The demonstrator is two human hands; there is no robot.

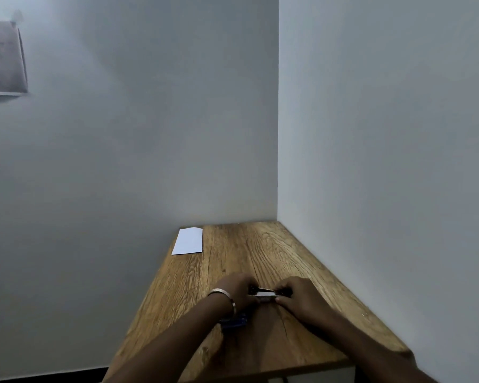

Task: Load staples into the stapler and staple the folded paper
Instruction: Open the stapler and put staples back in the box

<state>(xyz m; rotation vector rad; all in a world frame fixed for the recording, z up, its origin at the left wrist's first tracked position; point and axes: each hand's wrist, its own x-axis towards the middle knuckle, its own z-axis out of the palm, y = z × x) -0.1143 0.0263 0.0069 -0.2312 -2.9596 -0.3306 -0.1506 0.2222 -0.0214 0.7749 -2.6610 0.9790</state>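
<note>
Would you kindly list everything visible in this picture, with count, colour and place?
Folded paper: one, white, far left corner of the table, lying flat.
Stapler: one, black and silver, near the table's middle, held between both hands.
Small box: one, blue, under the left wrist; contents not visible.
Table: one, brown wood grain, set in the wall corner.
Wall hanging: one, greyish, upper left wall, blurred.
Bangle: one, metallic, left wrist.
Left hand: grips the stapler's left end.
Right hand: grips its right end.
</note>
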